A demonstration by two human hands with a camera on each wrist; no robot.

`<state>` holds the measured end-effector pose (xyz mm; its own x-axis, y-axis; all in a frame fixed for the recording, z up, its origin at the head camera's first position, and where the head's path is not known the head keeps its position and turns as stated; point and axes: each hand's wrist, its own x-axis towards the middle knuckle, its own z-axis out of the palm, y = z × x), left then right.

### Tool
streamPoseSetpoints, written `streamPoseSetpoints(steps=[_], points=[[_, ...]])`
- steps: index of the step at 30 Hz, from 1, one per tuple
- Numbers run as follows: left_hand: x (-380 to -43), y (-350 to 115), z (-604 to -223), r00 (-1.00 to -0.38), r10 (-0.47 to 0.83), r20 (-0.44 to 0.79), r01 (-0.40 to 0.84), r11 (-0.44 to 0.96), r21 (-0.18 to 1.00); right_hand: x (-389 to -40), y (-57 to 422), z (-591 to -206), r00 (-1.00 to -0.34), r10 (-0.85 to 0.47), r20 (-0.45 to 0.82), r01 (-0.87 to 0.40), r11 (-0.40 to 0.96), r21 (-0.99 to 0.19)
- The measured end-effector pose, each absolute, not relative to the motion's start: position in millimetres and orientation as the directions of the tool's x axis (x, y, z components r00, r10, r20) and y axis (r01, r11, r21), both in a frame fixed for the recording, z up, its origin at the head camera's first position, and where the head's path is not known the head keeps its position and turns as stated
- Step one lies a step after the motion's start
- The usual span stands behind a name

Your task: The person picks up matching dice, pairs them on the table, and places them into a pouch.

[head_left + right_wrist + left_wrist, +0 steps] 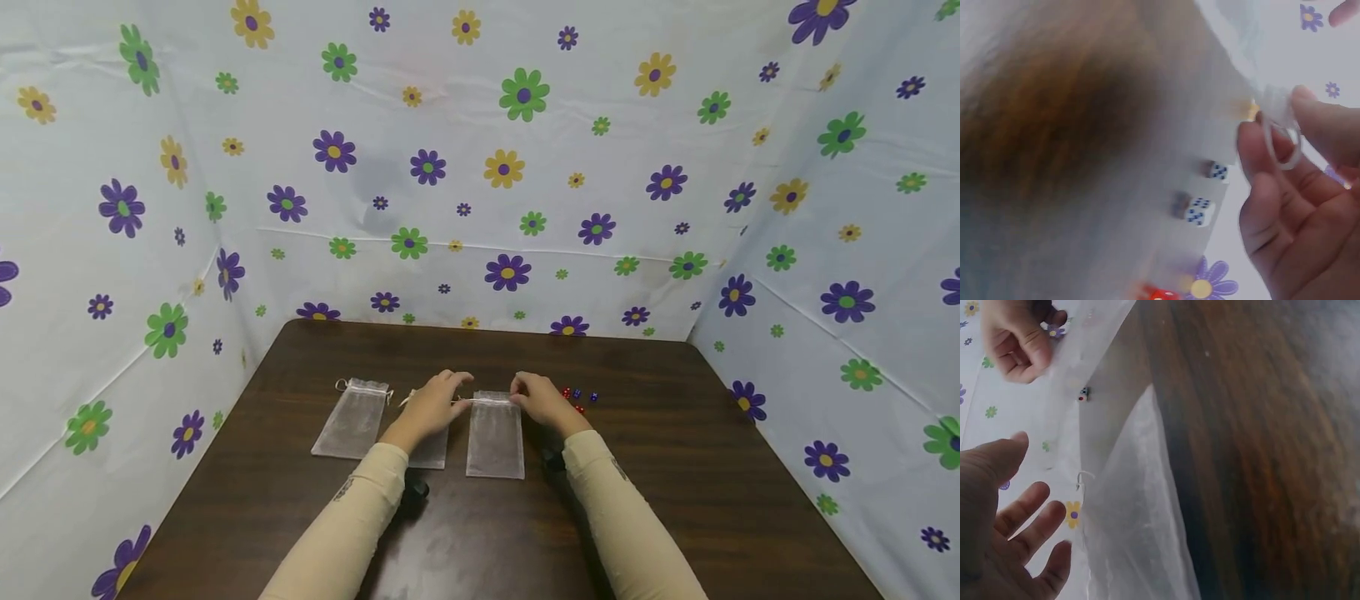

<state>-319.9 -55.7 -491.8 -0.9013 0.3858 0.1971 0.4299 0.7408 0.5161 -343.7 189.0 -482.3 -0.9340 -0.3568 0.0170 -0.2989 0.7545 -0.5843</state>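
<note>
A sheer white organza drawstring bag point(495, 437) lies flat on the table between my hands. My right hand point(545, 402) pinches its top right corner, where a white drawstring loop point(1284, 147) hangs by the thumb and fingers. My left hand point(433, 407) hovers at the bag's top left, fingers spread and apart from each other in the left wrist view, holding nothing. Under the left hand and forearm lies a second organza bag point(429, 452), partly hidden. A third organza bag point(351, 421) lies farther left with its drawstring loops out.
Several small red and blue dice, among them a blue die point(594, 397), sit just beyond the right hand. The brown wooden table point(675, 500) ends at flower-patterned white sheets point(450, 200) at the back and both sides.
</note>
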Motion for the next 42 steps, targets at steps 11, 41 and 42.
streamPoseSetpoints(steps=[11, 41, 42], points=[[-322, -55, -488, -0.86, 0.465, 0.212, 0.464, 0.536, 0.705, -341, 181, -468, -0.898, -0.41, 0.162, -0.419, 0.681, -0.6], [-328, -64, -459, -0.679, 0.366, 0.637, 0.716, 0.522, 0.463, -326, 168, -451, -0.673, -0.355, 0.648, -0.731, 0.454, -0.51], [-328, -63, -459, -0.646, 0.382, 0.661, 0.737, 0.536, 0.411, -325, 169, -452, -0.669, -0.361, 0.649, -0.735, 0.451, -0.507]])
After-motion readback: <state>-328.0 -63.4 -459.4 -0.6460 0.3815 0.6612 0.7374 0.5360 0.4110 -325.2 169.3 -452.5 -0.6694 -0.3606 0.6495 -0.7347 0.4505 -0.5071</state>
